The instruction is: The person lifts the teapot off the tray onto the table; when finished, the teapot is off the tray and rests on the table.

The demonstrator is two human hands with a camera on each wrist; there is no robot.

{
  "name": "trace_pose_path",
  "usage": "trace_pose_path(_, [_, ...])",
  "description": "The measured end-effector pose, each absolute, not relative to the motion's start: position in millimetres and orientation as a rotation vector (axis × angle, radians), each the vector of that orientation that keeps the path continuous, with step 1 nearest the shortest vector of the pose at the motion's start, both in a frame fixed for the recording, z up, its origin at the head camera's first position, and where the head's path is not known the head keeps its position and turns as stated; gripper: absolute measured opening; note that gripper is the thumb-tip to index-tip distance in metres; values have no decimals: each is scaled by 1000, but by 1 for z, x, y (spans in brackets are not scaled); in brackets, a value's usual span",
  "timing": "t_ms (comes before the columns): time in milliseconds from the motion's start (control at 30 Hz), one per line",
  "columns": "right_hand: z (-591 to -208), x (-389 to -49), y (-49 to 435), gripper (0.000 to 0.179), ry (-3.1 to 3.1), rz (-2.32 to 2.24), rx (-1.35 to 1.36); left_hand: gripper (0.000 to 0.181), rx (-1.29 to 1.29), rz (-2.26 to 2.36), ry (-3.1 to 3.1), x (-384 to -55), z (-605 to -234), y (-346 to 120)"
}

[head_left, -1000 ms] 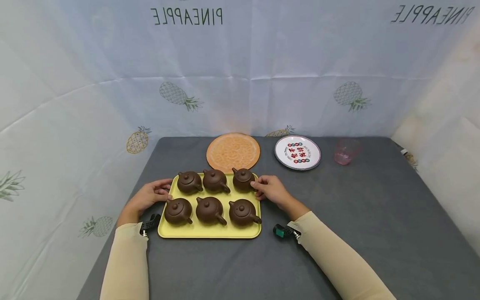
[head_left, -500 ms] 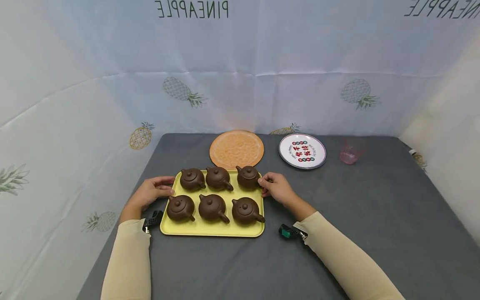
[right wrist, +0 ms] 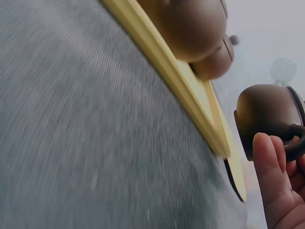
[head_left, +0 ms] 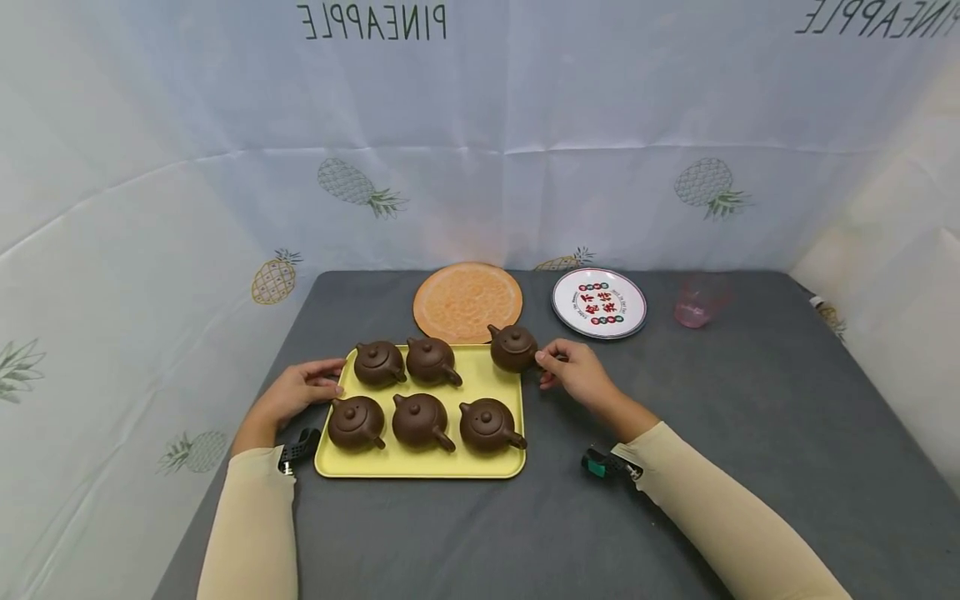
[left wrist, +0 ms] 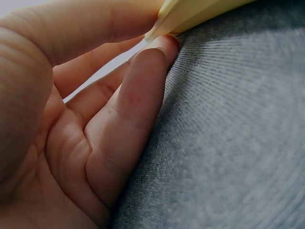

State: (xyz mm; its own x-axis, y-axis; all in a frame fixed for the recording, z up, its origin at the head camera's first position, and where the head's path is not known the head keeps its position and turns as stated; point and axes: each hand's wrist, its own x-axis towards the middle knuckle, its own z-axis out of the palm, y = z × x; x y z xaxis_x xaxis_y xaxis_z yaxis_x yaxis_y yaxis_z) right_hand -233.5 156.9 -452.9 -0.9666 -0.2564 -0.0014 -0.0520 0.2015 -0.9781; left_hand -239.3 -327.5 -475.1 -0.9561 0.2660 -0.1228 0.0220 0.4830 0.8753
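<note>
My right hand [head_left: 576, 375] holds a dark brown teapot [head_left: 513, 348] by its handle. That teapot is lifted over the back right corner of the yellow tray [head_left: 420, 467]; in the right wrist view the raised teapot [right wrist: 267, 112] stands apart from the tray rim [right wrist: 176, 86]. Several matching teapots sit on the tray, two along the back and three in front, among them the front middle teapot [head_left: 420, 419]. At the tray's left side my left hand [head_left: 300, 392] pinches the rim. The left wrist view shows its thumb and fingertips [left wrist: 143, 71] at the tray's edge [left wrist: 190, 14].
An orange round mat [head_left: 467, 302] lies behind the tray. To its right are a white plate [head_left: 570, 312] with red lettering and a pink clear cup [head_left: 693, 310]. Pineapple-printed cloth [head_left: 480, 208] hangs behind the grey table [head_left: 750, 417].
The back right teapot has been lifted off the tray and moved right with my right hand. My left hand stays at the tray's left edge. The head view has shifted slightly.
</note>
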Motion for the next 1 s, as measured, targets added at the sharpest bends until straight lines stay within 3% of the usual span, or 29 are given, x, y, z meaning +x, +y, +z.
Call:
trace_pose_path(533, [-460, -224, 215, 26, 2343, -1860, -251, 61, 294, 1534, 2458, -238, -476, -330])
trace_pose_path(1000, [-472, -230, 230, 27, 2311, -1864, -161, 59, 295, 1585, 2429, -237, -480, -327])
